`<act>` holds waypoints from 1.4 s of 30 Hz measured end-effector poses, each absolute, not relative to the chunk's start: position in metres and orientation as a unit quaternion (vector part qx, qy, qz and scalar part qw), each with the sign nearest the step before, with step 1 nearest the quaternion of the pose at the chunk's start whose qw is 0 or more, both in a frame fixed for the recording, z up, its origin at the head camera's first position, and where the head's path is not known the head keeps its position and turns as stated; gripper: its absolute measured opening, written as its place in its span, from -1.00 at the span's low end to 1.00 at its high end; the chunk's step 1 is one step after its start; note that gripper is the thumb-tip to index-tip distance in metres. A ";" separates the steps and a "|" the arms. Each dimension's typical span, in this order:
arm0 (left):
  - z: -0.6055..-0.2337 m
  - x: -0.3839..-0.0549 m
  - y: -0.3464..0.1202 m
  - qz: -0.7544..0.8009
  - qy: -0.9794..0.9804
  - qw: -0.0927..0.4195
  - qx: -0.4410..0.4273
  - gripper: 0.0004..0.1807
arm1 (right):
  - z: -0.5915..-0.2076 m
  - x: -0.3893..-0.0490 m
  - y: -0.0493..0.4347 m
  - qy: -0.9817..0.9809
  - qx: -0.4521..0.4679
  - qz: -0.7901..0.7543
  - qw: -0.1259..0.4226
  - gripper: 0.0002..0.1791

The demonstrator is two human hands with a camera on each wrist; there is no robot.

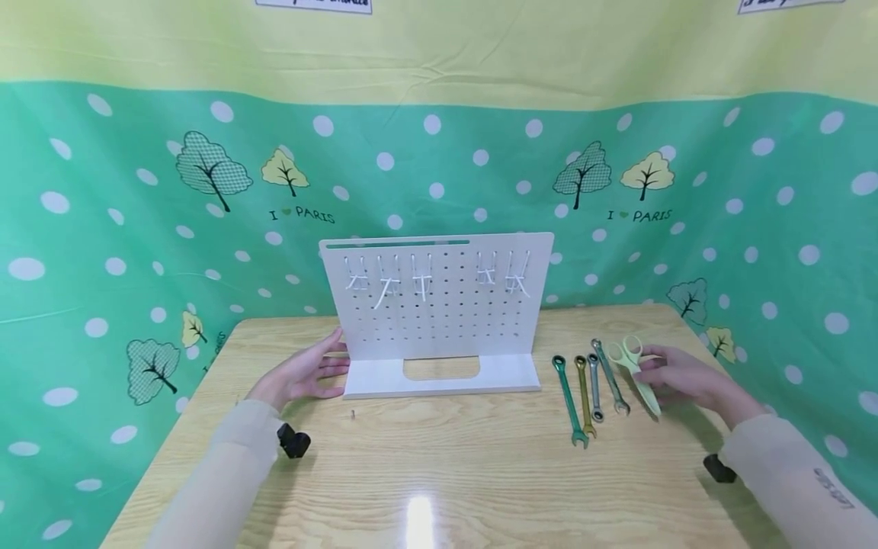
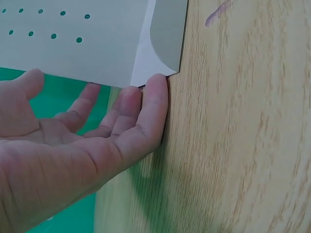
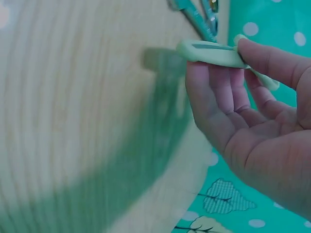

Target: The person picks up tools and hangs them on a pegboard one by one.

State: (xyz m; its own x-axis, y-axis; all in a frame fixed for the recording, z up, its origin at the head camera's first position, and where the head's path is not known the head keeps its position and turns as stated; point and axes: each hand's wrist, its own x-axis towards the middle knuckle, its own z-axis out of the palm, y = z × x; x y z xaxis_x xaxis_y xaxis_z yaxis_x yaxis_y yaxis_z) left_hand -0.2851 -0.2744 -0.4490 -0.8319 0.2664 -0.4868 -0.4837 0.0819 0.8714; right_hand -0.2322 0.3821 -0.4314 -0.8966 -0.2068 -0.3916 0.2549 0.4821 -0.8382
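Observation:
A white pegboard stand (image 1: 446,335) stands upright on the wooden table, several white wire hooks (image 1: 421,282) on its upper half. My left hand (image 1: 305,374) is at the stand's left side, its relaxed fingertips touching the edge and base corner, as the left wrist view shows. At the right, my right hand (image 1: 686,377) pinches a pair of light green scissors (image 1: 647,395) between thumb and fingers. Their loops point away from me, and a pale green cover (image 3: 214,54) encloses the blades. In the right wrist view the scissors are held above the tabletop.
Left of the scissors lie a green wrench (image 1: 568,400), a gold wrench (image 1: 584,396) and two silvery wrenches (image 1: 610,377), roughly side by side. A green dotted curtain (image 1: 439,191) hangs behind and beside the table (image 1: 425,457). A small dark mark (image 1: 353,414) shows before the stand.

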 end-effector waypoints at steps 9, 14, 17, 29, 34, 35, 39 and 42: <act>-0.446 -0.286 -0.276 0.676 0.677 0.283 -0.064 0.07 | -0.410 -0.236 0.352 0.806 -0.033 -0.539 0.241 -0.10; -0.446 -0.285 -0.277 0.670 0.687 0.277 -0.057 0.07 | -0.399 -0.238 0.326 0.796 -0.061 -0.550 0.243 -0.11; -0.446 -0.285 -0.277 0.671 0.685 0.278 -0.058 0.07 | -0.396 -0.239 0.312 0.791 -0.072 -0.556 0.244 -0.11; -0.446 -0.283 -0.272 0.668 0.689 0.269 -0.075 0.10 | -0.377 -0.230 0.269 0.801 -0.127 -0.541 0.220 -0.17; -0.446 -0.284 -0.269 0.668 0.690 0.267 -0.081 0.09 | -0.366 -0.226 0.255 0.805 -0.167 -0.536 0.193 -0.27; -0.446 -0.284 -0.269 0.668 0.690 0.267 -0.081 0.11 | -0.364 -0.225 0.253 0.806 -0.176 -0.534 0.186 -0.31; -0.448 -0.286 -0.269 0.668 0.689 0.265 -0.091 0.13 | -0.353 -0.225 0.246 0.806 -0.204 -0.530 0.165 -0.41; -0.448 -0.286 -0.270 0.669 0.688 0.263 -0.094 0.12 | -0.345 -0.226 0.241 0.804 -0.206 -0.535 0.159 -0.41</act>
State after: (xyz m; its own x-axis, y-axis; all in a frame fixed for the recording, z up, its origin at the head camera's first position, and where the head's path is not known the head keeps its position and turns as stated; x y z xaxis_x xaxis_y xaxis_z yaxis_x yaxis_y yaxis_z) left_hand -0.2864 -0.2701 -0.4480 -0.8440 0.2218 -0.4884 -0.4820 0.0860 0.8720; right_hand -0.2258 0.2415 -0.3445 -0.8648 -0.5009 -0.0359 -0.1605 0.3435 -0.9253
